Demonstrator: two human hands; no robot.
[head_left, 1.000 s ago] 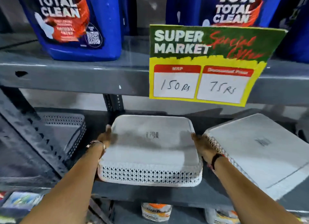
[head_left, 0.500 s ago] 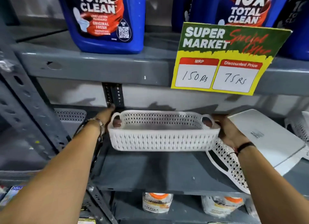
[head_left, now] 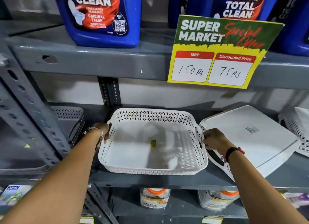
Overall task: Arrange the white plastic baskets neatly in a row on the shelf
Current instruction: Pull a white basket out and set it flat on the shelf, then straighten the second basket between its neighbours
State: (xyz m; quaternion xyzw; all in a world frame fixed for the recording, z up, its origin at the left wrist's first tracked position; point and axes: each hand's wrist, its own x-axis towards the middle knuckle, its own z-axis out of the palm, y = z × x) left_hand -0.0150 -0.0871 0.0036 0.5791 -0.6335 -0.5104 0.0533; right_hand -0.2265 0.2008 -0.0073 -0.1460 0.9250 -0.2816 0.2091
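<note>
A white perforated plastic basket [head_left: 153, 171] sits upright on the grey middle shelf [head_left: 167, 181], open side up, a small yellow sticker on its floor. My left hand [head_left: 102, 132] grips its left handle and my right hand [head_left: 213, 138] grips its right handle. To its right a second white basket [head_left: 250, 137] lies upside down and tilted, its rim under my right wrist. A third white basket [head_left: 297, 132] shows at the far right edge. Another basket [head_left: 70, 120] stands in the shelf bay to the left, behind the upright post.
A yellow and green price sign [head_left: 217, 51] hangs from the upper shelf above the baskets. Blue cleaner jugs [head_left: 100, 18] stand on that upper shelf. A slanted grey perforated brace [head_left: 33, 116] crosses at left. Jars with orange lids [head_left: 154, 198] sit on the shelf below.
The basket was upside down a second ago, then lifted and turned over. Now it rests upright on the shelf, both hands still on its handles. The view has shifted left.
</note>
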